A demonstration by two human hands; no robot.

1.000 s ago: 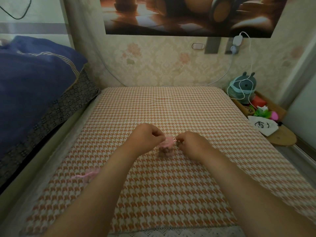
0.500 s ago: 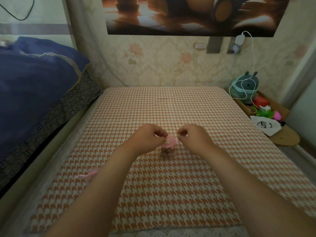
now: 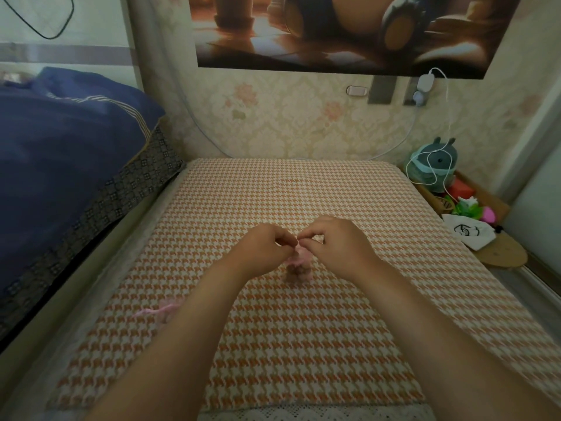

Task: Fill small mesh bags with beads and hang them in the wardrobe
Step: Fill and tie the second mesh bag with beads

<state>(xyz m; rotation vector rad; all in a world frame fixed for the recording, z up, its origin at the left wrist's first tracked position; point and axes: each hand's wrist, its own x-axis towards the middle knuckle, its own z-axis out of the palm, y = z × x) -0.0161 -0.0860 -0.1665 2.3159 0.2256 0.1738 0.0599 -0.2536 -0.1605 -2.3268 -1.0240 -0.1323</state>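
Small pink mesh bag (image 3: 299, 265) w/ brown beads sits on orange-white houndstooth mat (image 3: 303, 344); left hand (image 3: 267, 249) & right hand (image 3: 340, 244) pinch its pink drawstring up top, fingertips nearly touching.

Small pink mesh bag (image 3: 299, 265), standing upright on the houndstooth-covered counter (image 3: 303, 344), lower part full of brownish beads, top gathered into a pink ruffle with the drawstring pulled upward. Second pink mesh bag (image 3: 164, 309), flat and limp, lying well apart toward the near left, string trailing to the left.
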